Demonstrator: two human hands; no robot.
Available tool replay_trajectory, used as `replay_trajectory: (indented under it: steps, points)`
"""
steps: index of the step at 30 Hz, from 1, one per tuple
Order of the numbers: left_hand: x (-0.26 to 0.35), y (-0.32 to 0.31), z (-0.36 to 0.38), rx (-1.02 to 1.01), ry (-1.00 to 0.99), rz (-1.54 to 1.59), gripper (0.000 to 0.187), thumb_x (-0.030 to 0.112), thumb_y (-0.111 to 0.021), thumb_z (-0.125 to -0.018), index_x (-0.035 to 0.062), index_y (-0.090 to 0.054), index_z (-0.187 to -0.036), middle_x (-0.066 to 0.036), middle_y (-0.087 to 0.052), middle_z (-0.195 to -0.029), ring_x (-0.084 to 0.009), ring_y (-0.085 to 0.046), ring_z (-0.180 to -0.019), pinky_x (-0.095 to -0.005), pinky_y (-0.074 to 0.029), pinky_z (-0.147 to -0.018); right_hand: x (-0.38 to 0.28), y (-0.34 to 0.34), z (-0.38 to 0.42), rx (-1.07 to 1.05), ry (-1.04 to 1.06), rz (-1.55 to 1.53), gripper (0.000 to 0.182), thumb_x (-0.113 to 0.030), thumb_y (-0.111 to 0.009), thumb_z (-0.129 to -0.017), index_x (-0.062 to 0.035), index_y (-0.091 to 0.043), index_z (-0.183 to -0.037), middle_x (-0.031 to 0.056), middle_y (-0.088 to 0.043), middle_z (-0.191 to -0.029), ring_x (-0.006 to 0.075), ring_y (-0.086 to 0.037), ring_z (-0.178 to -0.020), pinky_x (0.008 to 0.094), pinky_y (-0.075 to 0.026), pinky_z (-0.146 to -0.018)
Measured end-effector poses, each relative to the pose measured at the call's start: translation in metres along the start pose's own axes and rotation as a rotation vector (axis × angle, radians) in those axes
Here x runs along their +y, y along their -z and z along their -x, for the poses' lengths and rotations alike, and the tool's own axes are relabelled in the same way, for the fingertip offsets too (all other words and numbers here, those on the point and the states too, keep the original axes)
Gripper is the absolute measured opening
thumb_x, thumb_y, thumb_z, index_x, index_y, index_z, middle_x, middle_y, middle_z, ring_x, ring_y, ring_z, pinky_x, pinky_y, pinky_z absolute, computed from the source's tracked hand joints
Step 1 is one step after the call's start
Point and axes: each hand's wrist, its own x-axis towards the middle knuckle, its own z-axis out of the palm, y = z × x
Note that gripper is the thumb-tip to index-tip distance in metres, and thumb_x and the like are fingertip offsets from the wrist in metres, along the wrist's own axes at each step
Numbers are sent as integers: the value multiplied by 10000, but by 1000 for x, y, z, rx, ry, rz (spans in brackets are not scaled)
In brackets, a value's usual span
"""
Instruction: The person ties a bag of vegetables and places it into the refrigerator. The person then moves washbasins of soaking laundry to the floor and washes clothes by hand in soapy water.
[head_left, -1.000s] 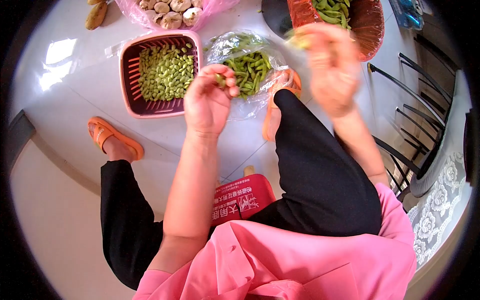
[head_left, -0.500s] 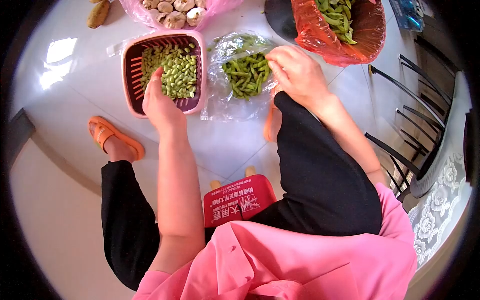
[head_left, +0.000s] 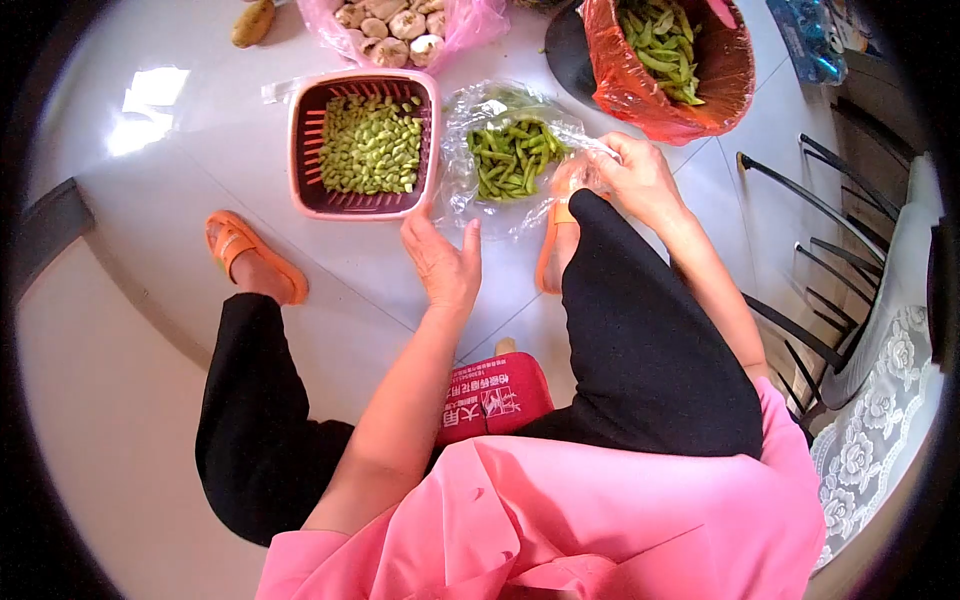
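Observation:
A pink square basket on the floor holds shelled green beans. Just below its lower right corner is my left hand, fingers apart and nothing in it. To the right of the basket lies a clear plastic bag with green bean pods in it. My right hand pinches the right edge of that bag, above my right knee.
Garlic bulbs sit in a pink bag at the top. A red-bagged container of pods stands at upper right, near black metal chair legs. A brown tuber lies at upper left; orange sandals are below.
My left hand has come out of the basket and moved right and down. My right hand has shifted right and down, drawing the bag's edge with it. The view has shifted slightly.

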Motion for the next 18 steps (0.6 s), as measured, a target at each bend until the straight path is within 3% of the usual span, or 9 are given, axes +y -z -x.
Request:
replay_trajectory:
  steps: [2,3,5,6,8,9,12,16,18]
  points:
    - [-12,-13,9,-14,529,278,681,235,-711,-731,7,-328,-1246,-203,-336,-1217,-326,-404,-1089,-419,-345,-925,-9,11,6,45,110,-121,254,-272,-563,-821,-23,-611,-811,96,-604,-649,165,-588,-606,316,-439,-560]
    - [-12,-15,9,-1,523,291,681,235,-711,-731,7,-328,-1246,-203,-336,-1217,-326,-404,-1089,-419,-345,-925,-16,16,12,21,113,-170,234,-229,-566,-829,0,-591,-789,48,-564,-607,94,-538,-576,284,-422,-527]
    - [-21,-20,-9,62,1057,540,485,272,-665,-780,27,-446,-1137,-143,-450,-1112,-260,-467,-997,-385,-388,-856,-38,24,21,-9,148,-173,230,-217,-567,-829,8,-585,-784,34,-551,-602,85,-527,-567,278,-417,-516]
    - [-31,-18,-10,61,1060,554,485,272,-665,-780,27,-446,-1137,-143,-450,-1112,-260,-467,-997,-385,-388,-856,-47,30,30,-58,153,-185,227,-206,-568,-829,15,-580,-779,20,-539,-597,76,-515,-558,271,-413,-505]
    - [-52,-12,-25,-329,1182,1362,256,264,-625,-804,80,-540,-959,-63,-546,-912,-199,-506,-871,-342,-402,-773,-54,37,34,-71,199,-159,211,-189,-561,-830,16,-574,-780,30,-555,-604,87,-521,-543,269,-417,-495]
    - [-46,-5,-25,-330,1131,1362,89,206,-588,-812,126,-551,-817,-2,-558,-753,-147,-511,-788,-311,-384,-736,-58,41,39,-120,150,-145,208,-189,-560,-831,11,-569,-778,35,-561,-610,93,-528,-545,272,-423,-498]
    - [-28,15,-24,-182,1129,1456,134,181,-594,-782,74,-553,-853,-36,-570,-787,-164,-527,-750,-312,-413,-680,-65,51,48,-180,151,-90,199,-187,-550,-831,-1,-547,-760,42,-577,-622,107,-550,-555,274,-443,-507]
    - [19,46,-10,-102,934,1548,110,133,-577,-746,72,-553,-835,-39,-586,-825,-145,-521,-733,-290,-391,-667,-76,69,61,-221,94,-278,157,-168,-542,-809,-14,-520,-791,47,-585,-701,117,-587,-626,266,-467,-525]
    - [37,56,-4,-76,535,1461,93,123,-576,-745,79,-549,-821,-40,-606,-869,-124,-513,-720,-264,-375,-660,-83,80,72,-130,163,-267,138,-150,-542,-805,-18,-505,-825,49,-578,-750,118,-599,-669,262,-473,-529]
